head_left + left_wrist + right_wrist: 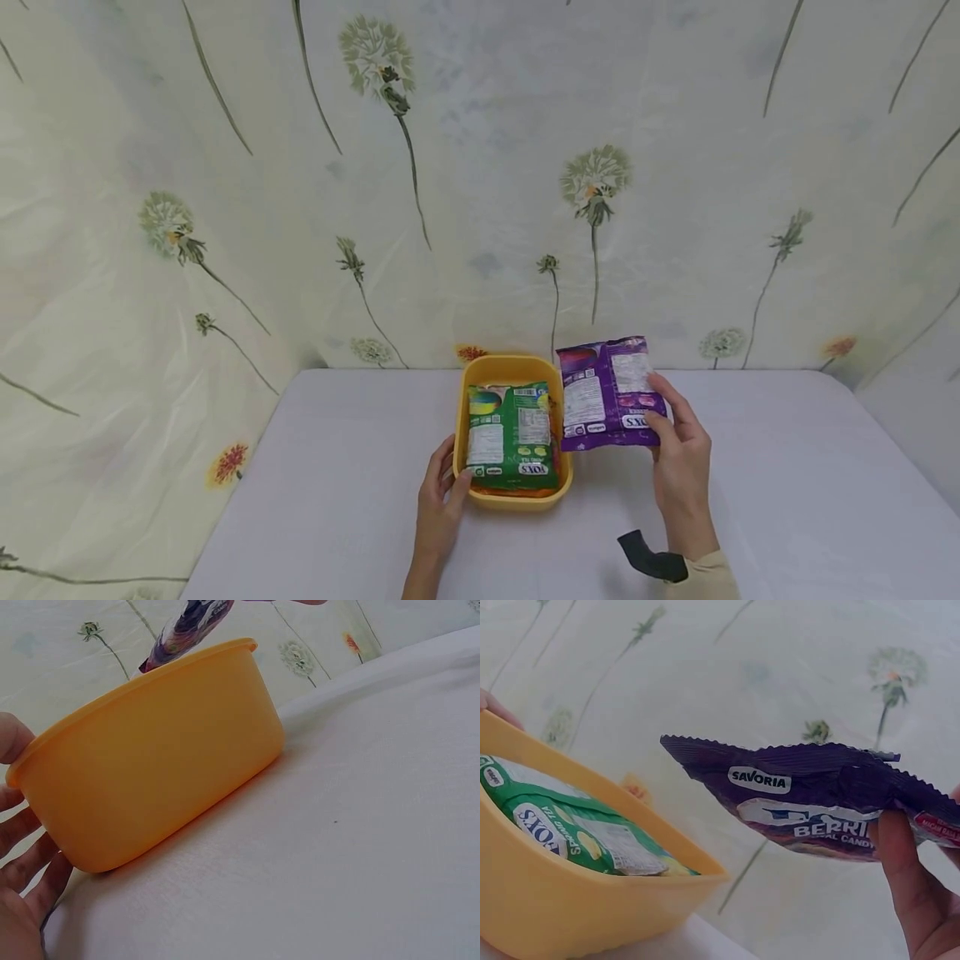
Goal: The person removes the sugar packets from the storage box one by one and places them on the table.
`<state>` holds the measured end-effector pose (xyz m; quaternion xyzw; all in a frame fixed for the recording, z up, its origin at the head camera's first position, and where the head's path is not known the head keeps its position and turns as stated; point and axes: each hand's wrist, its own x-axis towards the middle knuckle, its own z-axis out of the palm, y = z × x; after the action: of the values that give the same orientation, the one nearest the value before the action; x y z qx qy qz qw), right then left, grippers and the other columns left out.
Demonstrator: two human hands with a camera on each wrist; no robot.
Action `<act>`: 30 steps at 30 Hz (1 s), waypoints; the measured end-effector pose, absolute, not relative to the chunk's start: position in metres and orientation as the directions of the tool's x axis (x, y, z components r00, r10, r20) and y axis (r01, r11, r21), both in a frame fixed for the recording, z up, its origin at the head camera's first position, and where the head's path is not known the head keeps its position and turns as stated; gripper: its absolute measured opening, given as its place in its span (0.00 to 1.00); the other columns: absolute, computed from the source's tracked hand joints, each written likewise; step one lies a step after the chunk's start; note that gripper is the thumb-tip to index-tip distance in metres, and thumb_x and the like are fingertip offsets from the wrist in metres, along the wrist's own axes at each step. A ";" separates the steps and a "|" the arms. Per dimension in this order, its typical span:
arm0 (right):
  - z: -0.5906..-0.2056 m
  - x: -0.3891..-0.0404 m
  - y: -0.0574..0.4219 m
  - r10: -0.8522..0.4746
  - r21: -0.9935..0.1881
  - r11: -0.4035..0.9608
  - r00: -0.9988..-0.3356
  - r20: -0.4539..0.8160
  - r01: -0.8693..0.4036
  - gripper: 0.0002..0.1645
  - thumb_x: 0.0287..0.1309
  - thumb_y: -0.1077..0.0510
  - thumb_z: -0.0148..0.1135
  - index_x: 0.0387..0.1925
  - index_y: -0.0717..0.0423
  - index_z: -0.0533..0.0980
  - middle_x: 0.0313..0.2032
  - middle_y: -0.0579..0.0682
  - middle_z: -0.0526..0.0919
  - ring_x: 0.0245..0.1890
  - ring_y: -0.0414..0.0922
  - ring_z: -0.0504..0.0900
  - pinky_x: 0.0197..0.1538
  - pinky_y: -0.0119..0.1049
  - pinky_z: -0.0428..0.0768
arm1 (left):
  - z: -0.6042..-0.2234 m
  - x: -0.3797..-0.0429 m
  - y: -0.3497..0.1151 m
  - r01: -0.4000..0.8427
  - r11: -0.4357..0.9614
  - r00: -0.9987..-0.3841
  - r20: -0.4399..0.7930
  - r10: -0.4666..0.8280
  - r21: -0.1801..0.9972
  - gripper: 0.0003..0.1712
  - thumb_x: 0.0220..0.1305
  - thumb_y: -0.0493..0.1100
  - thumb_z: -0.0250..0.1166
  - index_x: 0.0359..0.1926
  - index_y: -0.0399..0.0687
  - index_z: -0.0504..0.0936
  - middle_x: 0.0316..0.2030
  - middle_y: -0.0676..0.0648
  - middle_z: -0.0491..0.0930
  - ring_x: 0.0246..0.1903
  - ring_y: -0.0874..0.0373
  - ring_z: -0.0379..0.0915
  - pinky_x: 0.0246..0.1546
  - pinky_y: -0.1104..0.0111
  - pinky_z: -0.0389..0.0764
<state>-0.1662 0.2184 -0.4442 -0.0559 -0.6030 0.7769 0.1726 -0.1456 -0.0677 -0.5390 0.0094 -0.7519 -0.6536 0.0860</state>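
A yellow plastic tub (566,483) stands on the table with a green candy bag (513,437) lying in it; an orange edge shows beneath that bag. My left hand (441,492) grips the tub's near left corner, thumb over the rim and fingers along the outer wall, as the left wrist view also shows. To the right of the tub, my right hand (682,454) holds a purple candy bag (607,396) by its right side, between thumb and fingers. In the right wrist view the purple bag (795,799) is raised in the air, its printed "Berries" front showing.
A white-covered table (345,475) spreads around the tub. Behind it hangs a pale cloth (480,192) printed with dandelions. A black strap (652,560) sticks out from my right wrist beside a beige sleeve (705,577).
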 end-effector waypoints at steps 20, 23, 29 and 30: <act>-0.446 -0.167 0.231 0.376 -0.955 -0.224 -0.921 0.101 -0.196 0.24 0.67 0.63 0.47 0.63 0.52 0.69 0.68 0.48 0.63 0.55 0.44 0.73 0.44 0.25 0.80 | -0.538 -0.145 -0.068 0.095 0.155 -0.986 0.115 -0.124 0.983 0.31 0.65 0.49 0.59 0.68 0.61 0.61 0.66 0.55 0.65 0.63 0.59 0.66 0.58 0.73 0.72; -0.448 -0.168 0.234 0.380 -0.953 -0.232 -0.920 0.095 -0.194 0.24 0.68 0.62 0.47 0.64 0.52 0.69 0.68 0.49 0.63 0.54 0.43 0.74 0.45 0.24 0.80 | -0.537 -0.145 -0.068 0.079 0.151 -0.987 0.099 -0.127 0.985 0.31 0.65 0.49 0.59 0.67 0.63 0.61 0.65 0.57 0.65 0.63 0.61 0.66 0.57 0.76 0.71; -0.451 -0.168 0.238 0.377 -0.951 -0.244 -0.922 0.087 -0.189 0.24 0.67 0.62 0.48 0.64 0.53 0.69 0.67 0.49 0.64 0.53 0.41 0.76 0.44 0.24 0.80 | -0.537 -0.144 -0.067 0.079 0.147 -0.987 0.097 -0.126 0.986 0.30 0.65 0.49 0.59 0.67 0.65 0.61 0.65 0.58 0.65 0.62 0.61 0.66 0.56 0.79 0.70; -0.452 -0.168 0.239 0.373 -0.952 -0.244 -0.924 0.085 -0.186 0.24 0.67 0.62 0.48 0.64 0.53 0.68 0.68 0.50 0.64 0.52 0.41 0.76 0.44 0.24 0.80 | -0.537 -0.144 -0.067 0.078 0.145 -0.987 0.097 -0.125 0.986 0.30 0.65 0.49 0.59 0.67 0.66 0.61 0.65 0.58 0.65 0.62 0.61 0.66 0.56 0.78 0.70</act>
<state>-0.1676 0.2387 -0.4520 -0.0795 -0.5884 0.7847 0.1784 -0.1445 -0.0672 -0.5370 0.0156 -0.7527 -0.6536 0.0778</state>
